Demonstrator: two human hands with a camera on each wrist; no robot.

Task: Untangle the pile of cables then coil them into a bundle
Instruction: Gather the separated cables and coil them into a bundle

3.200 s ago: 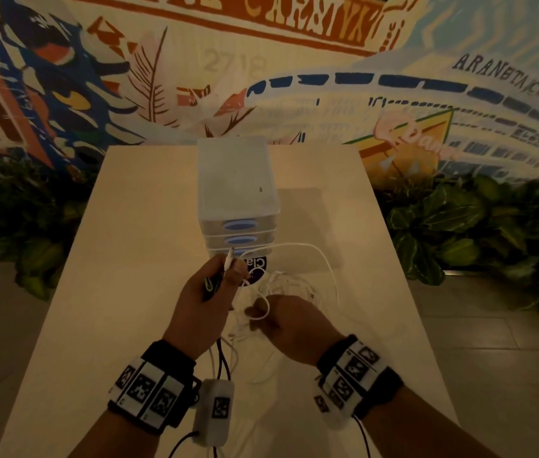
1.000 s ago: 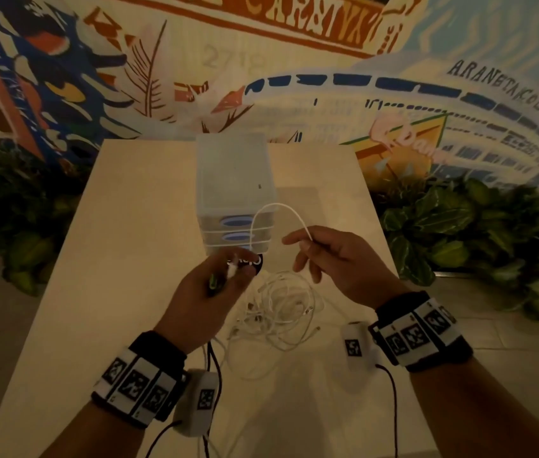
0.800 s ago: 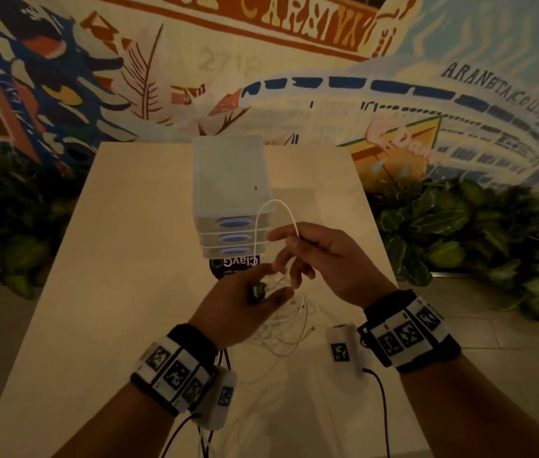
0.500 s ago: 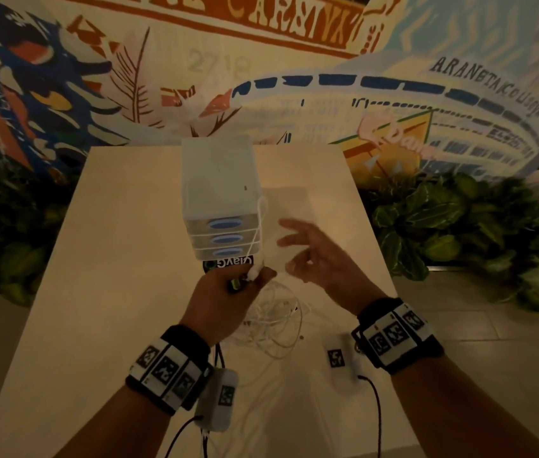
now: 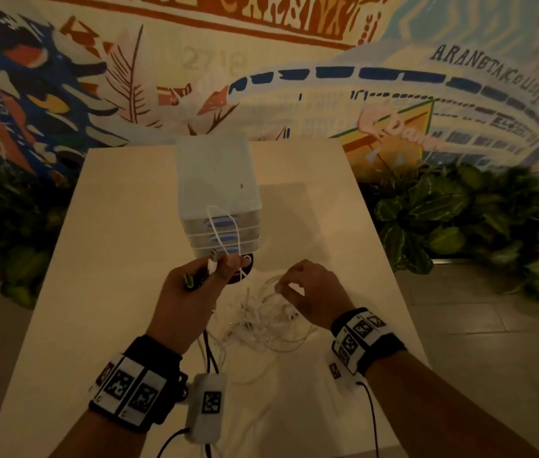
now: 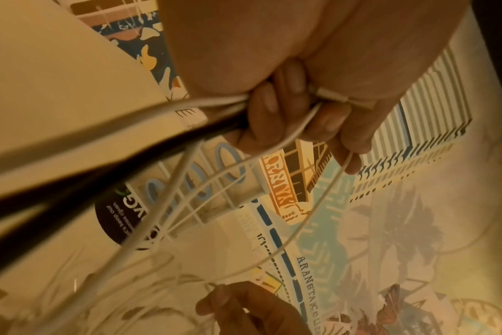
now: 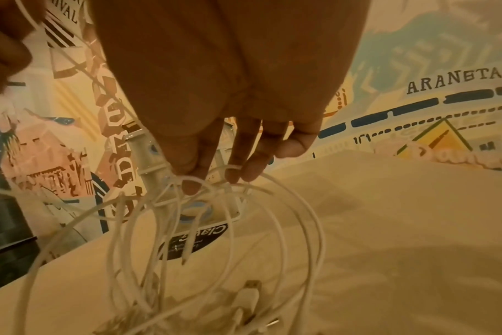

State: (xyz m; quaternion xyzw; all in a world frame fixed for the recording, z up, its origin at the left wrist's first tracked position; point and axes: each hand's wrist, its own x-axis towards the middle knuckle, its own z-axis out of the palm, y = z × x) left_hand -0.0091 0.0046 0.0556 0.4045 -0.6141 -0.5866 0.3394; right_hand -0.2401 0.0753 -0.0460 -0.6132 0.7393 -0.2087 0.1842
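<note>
My left hand [image 5: 215, 269] is raised over the table and grips several cable ends in its fist. From it a white cable loop [image 5: 216, 231] stands up in front of the drawer unit. A black cable [image 5: 208, 352] hangs from the same hand. In the left wrist view the curled fingers [image 6: 287, 117] clamp white strands and the black cable [image 6: 100, 158]. The tangled white cable pile [image 5: 261, 319] lies on the table between my hands. My right hand [image 5: 281, 287] is lowered onto it. Its thumb and fingertips [image 7: 238, 172] pinch a white strand at the top of the pile [image 7: 215, 249].
A translucent drawer unit [image 5: 218, 180] with blue handles stands mid-table, a round black sticker [image 5: 247, 261] at its foot. The beige table [image 5: 112, 259] has leafy plants [image 5: 443, 226] on the right and more on the left. A white USB plug [image 7: 251, 292] lies in the pile.
My right hand let go of the raised white loop and dropped onto the pile, where it now pinches a strand. My left hand kept its grip, and the loop now stands above it.
</note>
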